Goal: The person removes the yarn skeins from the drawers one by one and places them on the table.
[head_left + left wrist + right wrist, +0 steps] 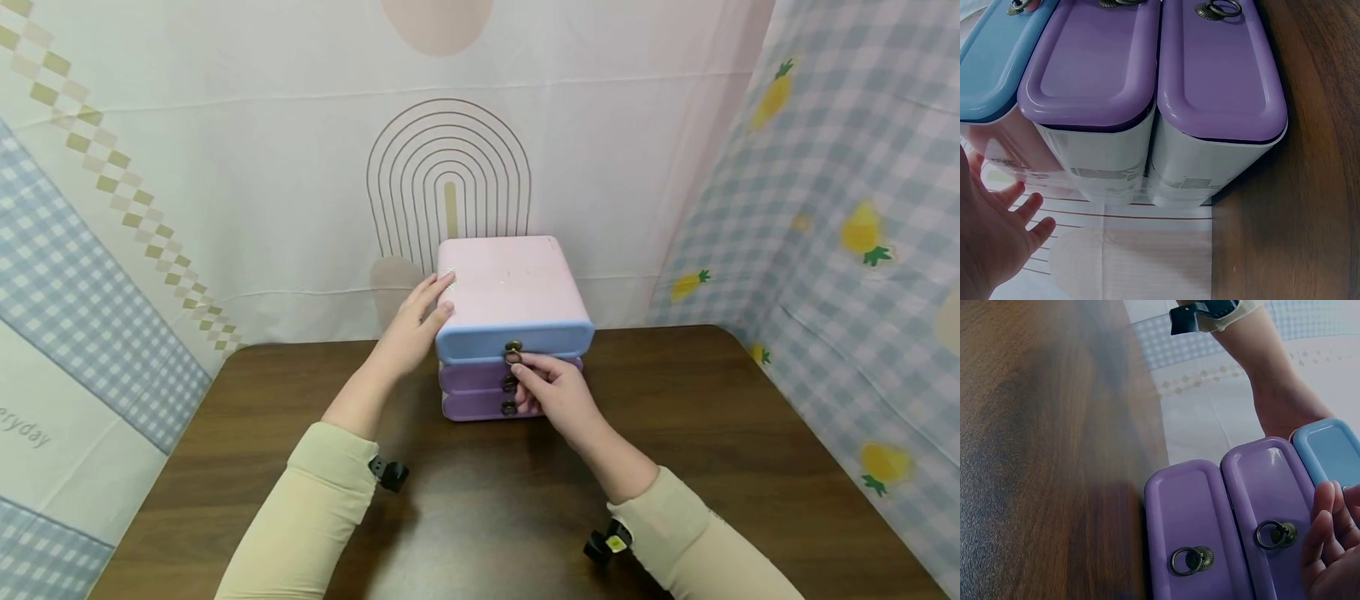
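Observation:
A small stack of drawers stands on the table, with a pink top [510,279], a blue drawer front [472,343] uppermost and two purple drawer fronts [1222,75] below it. Each front carries a bronze ring pull. My left hand [411,333] rests against the left side of the pink top, fingers spread and fairly straight. With thumb and index finger my right hand [558,396] pinches the ring pull [513,357] of the blue drawer. The lower ring pulls [1191,559] hang free. The blue drawer looks flush with its box.
The brown wooden table [465,517] spreads in front and to both sides. Behind the drawers hangs a pale patterned cloth [300,167]; a checked cloth with pineapples [840,292] hangs at the right. Both wrists wear black camera straps [388,473].

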A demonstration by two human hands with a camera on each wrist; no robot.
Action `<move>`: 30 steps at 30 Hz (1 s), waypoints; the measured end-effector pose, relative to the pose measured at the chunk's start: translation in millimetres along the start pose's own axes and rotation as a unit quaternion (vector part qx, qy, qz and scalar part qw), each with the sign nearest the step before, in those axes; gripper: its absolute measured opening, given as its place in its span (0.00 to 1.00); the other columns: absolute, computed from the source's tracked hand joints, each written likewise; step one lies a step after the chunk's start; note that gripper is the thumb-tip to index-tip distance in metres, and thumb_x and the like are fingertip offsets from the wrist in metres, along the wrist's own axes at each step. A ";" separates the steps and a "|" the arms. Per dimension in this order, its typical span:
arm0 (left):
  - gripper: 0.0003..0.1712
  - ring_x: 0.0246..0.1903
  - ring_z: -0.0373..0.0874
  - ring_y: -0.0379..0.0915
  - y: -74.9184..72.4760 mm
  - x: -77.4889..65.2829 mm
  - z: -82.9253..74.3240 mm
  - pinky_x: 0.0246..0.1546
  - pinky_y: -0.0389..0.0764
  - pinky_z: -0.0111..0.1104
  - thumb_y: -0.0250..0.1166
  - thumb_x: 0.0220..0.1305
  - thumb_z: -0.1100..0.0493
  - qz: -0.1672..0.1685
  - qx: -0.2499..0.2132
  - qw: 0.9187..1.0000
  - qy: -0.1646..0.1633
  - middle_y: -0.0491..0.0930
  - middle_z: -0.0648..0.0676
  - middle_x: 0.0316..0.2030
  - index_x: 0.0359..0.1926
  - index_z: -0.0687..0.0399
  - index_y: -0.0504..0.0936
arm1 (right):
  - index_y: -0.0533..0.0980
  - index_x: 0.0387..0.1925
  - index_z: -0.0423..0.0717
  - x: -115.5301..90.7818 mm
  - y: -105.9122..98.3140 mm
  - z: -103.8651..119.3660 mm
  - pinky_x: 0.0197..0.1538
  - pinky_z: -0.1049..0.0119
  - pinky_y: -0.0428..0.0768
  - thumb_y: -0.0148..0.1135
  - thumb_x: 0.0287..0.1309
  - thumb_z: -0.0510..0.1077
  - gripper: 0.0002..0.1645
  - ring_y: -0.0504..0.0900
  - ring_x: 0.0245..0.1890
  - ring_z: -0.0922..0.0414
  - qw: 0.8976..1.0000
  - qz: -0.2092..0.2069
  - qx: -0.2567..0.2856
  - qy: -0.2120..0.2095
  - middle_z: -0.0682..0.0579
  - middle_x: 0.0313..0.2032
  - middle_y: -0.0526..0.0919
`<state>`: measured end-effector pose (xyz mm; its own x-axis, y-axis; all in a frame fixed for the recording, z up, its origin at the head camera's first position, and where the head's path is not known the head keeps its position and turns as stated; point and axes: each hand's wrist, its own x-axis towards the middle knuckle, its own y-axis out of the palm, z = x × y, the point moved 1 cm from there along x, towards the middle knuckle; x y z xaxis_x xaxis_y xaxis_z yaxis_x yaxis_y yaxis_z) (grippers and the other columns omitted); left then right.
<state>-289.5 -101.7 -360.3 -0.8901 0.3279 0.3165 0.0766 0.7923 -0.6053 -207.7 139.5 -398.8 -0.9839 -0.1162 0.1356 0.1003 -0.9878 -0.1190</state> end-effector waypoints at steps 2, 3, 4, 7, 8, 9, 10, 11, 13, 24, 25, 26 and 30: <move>0.35 0.75 0.57 0.40 -0.5 -0.3 0.0 0.68 0.48 0.62 0.42 0.72 0.30 -0.001 0.000 1.000 0.000 0.48 0.53 0.77 0.76 0.29 0.58 | 0.79 0.55 0.36 0.1 -0.5 0.9 0.22 0.68 0.76 0.59 0.68 0.41 0.18 0.78 0.17 0.61 1.000 0.006 0.002 0.002 0.51 0.19 0.79; 0.35 0.75 0.56 0.41 -0.7 -0.6 0.0 0.68 0.48 0.62 0.42 0.72 0.30 -0.003 0.000 1.000 -0.001 0.48 0.52 0.77 0.76 0.29 0.58 | 0.79 0.55 0.36 0.1 -0.7 1.4 0.22 0.68 0.76 0.59 0.68 0.41 0.18 0.78 0.17 0.61 1.000 0.008 0.003 0.004 0.51 0.18 0.80; 0.34 0.75 0.56 0.41 -0.9 -0.7 -0.1 0.68 0.48 0.62 0.43 0.72 0.30 -0.003 -0.001 1.000 -0.001 0.48 0.52 0.77 0.76 0.29 0.58 | 0.79 0.56 0.36 -0.1 -0.8 1.9 0.22 0.68 0.76 0.59 0.68 0.41 0.18 0.78 0.17 0.61 1.000 0.010 0.003 0.006 0.51 0.18 0.80; 0.33 0.75 0.56 0.41 -1.0 -1.1 -0.4 0.69 0.49 0.61 0.43 0.73 0.32 -0.007 -0.003 1.000 -0.001 0.48 0.51 0.77 0.75 0.28 0.59 | 0.79 0.56 0.37 -0.4 -1.4 2.9 0.23 0.68 0.76 0.59 0.68 0.41 0.19 0.78 0.17 0.61 1.000 0.012 0.002 0.008 0.51 0.18 0.80; 0.33 0.75 0.56 0.41 -1.0 -1.0 -0.5 0.69 0.49 0.61 0.43 0.73 0.32 -0.008 -0.004 1.000 0.000 0.48 0.51 0.77 0.75 0.29 0.59 | 0.79 0.56 0.37 -0.6 -1.5 3.2 0.23 0.68 0.77 0.59 0.69 0.41 0.19 0.78 0.17 0.61 1.000 0.013 0.001 0.008 0.51 0.18 0.79; 0.33 0.75 0.56 0.41 -0.9 -1.1 -0.7 0.69 0.49 0.61 0.44 0.73 0.33 -0.009 -0.005 1.000 0.001 0.48 0.51 0.77 0.75 0.29 0.59 | 0.79 0.56 0.37 -0.7 -1.6 3.5 0.23 0.68 0.77 0.59 0.69 0.41 0.19 0.78 0.17 0.61 1.000 0.013 0.000 0.008 0.51 0.18 0.79; 0.33 0.75 0.56 0.41 -0.9 -1.2 -0.7 0.69 0.49 0.61 0.44 0.74 0.33 -0.009 -0.006 1.000 0.001 0.48 0.52 0.77 0.75 0.29 0.59 | 0.79 0.56 0.37 -0.8 -1.7 3.8 0.23 0.68 0.77 0.59 0.69 0.41 0.19 0.78 0.17 0.61 1.000 0.013 -0.002 0.007 0.51 0.18 0.79; 0.33 0.75 0.56 0.41 -0.8 -1.2 -0.7 0.69 0.49 0.61 0.44 0.74 0.33 -0.011 -0.006 1.000 0.002 0.48 0.52 0.77 0.75 0.29 0.59 | 0.79 0.56 0.37 -0.9 -1.6 4.0 0.23 0.68 0.77 0.59 0.69 0.41 0.19 0.78 0.17 0.61 1.000 0.013 -0.003 0.007 0.51 0.18 0.79; 0.32 0.75 0.56 0.42 -0.5 -1.3 -0.5 0.69 0.49 0.61 0.44 0.74 0.34 -0.013 -0.005 1.000 0.003 0.49 0.52 0.77 0.75 0.30 0.59 | 0.79 0.56 0.36 -1.0 -1.7 3.8 0.23 0.67 0.77 0.59 0.69 0.41 0.19 0.78 0.17 0.61 1.000 0.013 -0.006 0.006 0.51 0.18 0.79; 0.32 0.75 0.56 0.41 3.2 -0.7 -1.4 0.69 0.49 0.61 0.44 0.74 0.34 -0.019 -0.014 1.000 0.005 0.49 0.53 0.77 0.75 0.31 0.60 | 0.79 0.57 0.38 -2.8 -5.5 3.4 0.22 0.68 0.77 0.59 0.69 0.42 0.19 0.78 0.17 0.61 1.000 0.012 -0.019 0.001 0.50 0.18 0.81; 0.32 0.75 0.56 0.42 3.5 -0.9 -1.5 0.69 0.49 0.61 0.44 0.74 0.34 -0.020 -0.015 1.000 0.005 0.49 0.54 0.77 0.75 0.31 0.60 | 0.79 0.57 0.37 -3.2 -5.7 3.6 0.22 0.68 0.76 0.59 0.69 0.42 0.19 0.78 0.17 0.61 1.000 0.014 -0.019 0.000 0.50 0.18 0.81; 0.32 0.75 0.56 0.42 3.9 -0.9 -1.3 0.69 0.48 0.61 0.44 0.74 0.34 -0.020 -0.015 1.000 0.006 0.49 0.54 0.77 0.75 0.32 0.60 | 0.78 0.57 0.37 -3.6 -5.8 3.8 0.22 0.68 0.76 0.59 0.69 0.42 0.19 0.78 0.17 0.61 1.000 0.015 -0.019 -0.001 0.50 0.18 0.81; 0.33 0.75 0.57 0.42 4.5 -0.6 0.0 0.68 0.48 0.62 0.44 0.74 0.34 -0.021 -0.016 1.000 0.011 0.49 0.55 0.77 0.75 0.33 0.60 | 0.78 0.57 0.35 -5.3 -5.4 4.4 0.21 0.70 0.74 0.59 0.69 0.41 0.19 0.78 0.16 0.59 1.000 0.019 -0.022 -0.005 0.49 0.18 0.82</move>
<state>-288.6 -98.3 -363.1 -0.8832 0.3040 0.3570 0.0539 0.8222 -0.5667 -202.3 145.0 -394.5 -0.9779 -0.1551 0.1403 0.1310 -0.9771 -0.1674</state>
